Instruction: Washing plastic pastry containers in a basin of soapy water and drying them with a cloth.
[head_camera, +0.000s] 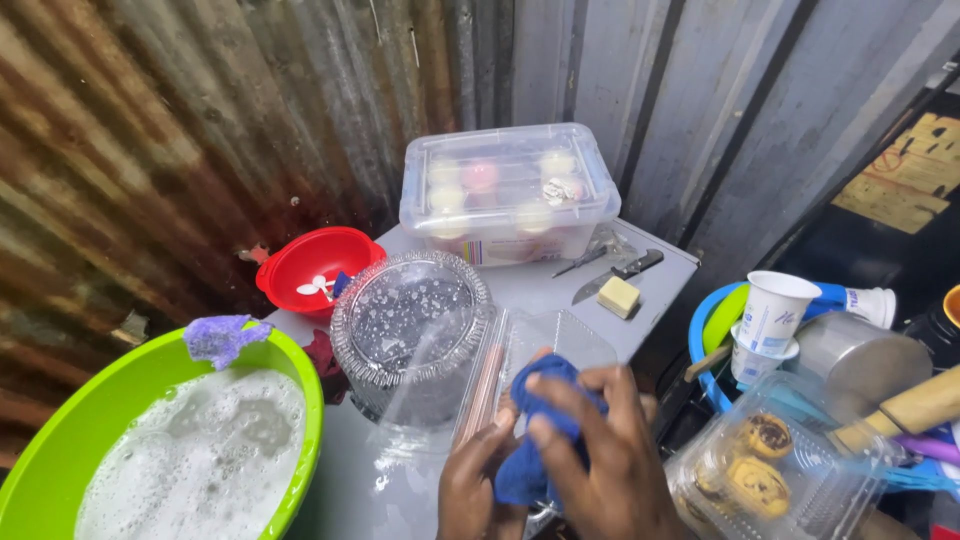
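Two hands meet low in the view over a grey worktop (655, 275). The right hand (600, 460) is clenched on a blue cloth (535, 440), its fingers curled over the top of the bunched fabric, and the left hand (475, 490) grips the same cloth from below, thumb and fingers closed on its lower folds. Behind the cloth, touching it, a clear plastic clamshell container (510, 370) stands open and tilted (wet, with drops on its walls). Just beside that, to the left, a round clear ribbed lid (410, 315) rests on the worktop, spotted with suds.

At the lower left a lime-green basin (300, 385) holds foamy water, with a purple scrap of sponge (220, 338) lying on its rim. A red bowl (320, 262) sits near the corrugated metal wall. At the back stands a clear lidded box (510, 190), and in front of it lie a knife (615, 275) and a pale yellow bar of soap (618, 296). To the right, a clear tray of pastries (770, 465) lies near stacked white cups (770, 320).
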